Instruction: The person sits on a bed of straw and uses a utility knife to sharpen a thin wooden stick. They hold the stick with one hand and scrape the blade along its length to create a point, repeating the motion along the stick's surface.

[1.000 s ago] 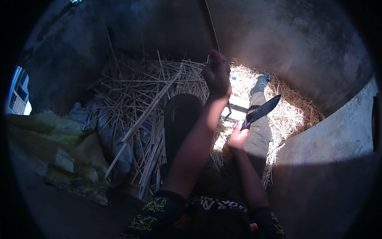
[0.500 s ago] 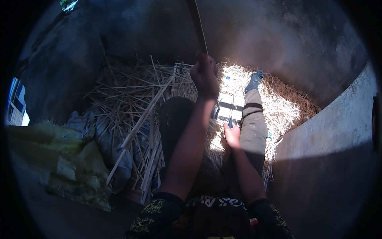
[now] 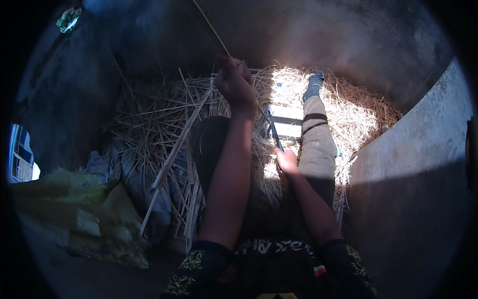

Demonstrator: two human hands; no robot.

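Observation:
My left hand is raised at the middle, closed round a long thin strip that looks like split bamboo. The strip runs up past the top edge, and a thin length seems to continue below the hand towards the blade. Lower and to the right, my right hand is closed on a knife. Its dark blade points up and slightly left, in front of a white block-like thing between my legs. Whether blade and strip touch, I cannot tell.
Pale shavings and loose strips cover the floor round my legs. A longer strip lies slantwise left of my knee. A yellowish sack lies at left. Walls stand ahead and at right.
My left hand and the strip have shifted left, and the strip now appears edge-on and thinner. The knife has tilted leftward in my right hand. The view has shifted slightly too.

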